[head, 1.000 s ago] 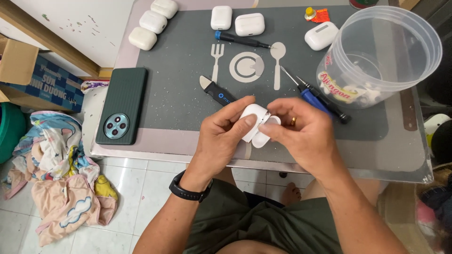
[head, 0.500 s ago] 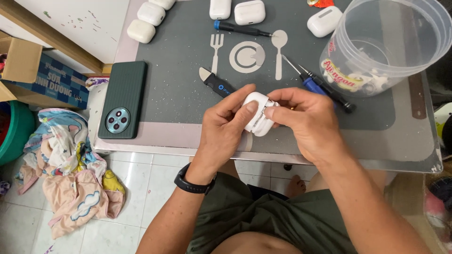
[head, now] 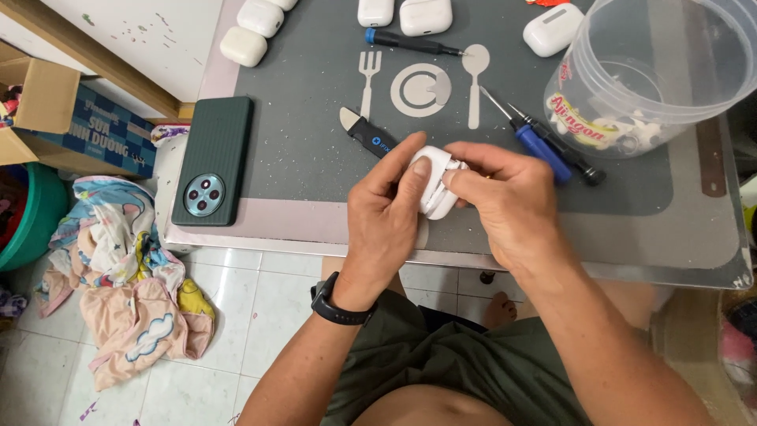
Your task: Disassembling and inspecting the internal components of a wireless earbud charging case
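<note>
The white case (head: 436, 183) is sitting clamped between both hands over the near edge of the grey mat (head: 315, 118). The left hand (head: 386, 217) is wrapping it, thumb pressing on top; the right hand (head: 505, 201) is pinching its right end. It is looking light, rigid, smooth and likely slippery, so holding it by the flat sides seems safest. Just beyond, a pry tool (head: 367, 134) and screwdrivers (head: 540, 146) are crowding the far side. A tub (head: 654, 71) is standing far right, a phone (head: 211, 162) left. The table edge (head: 315, 248) is running close below the hands.
</note>
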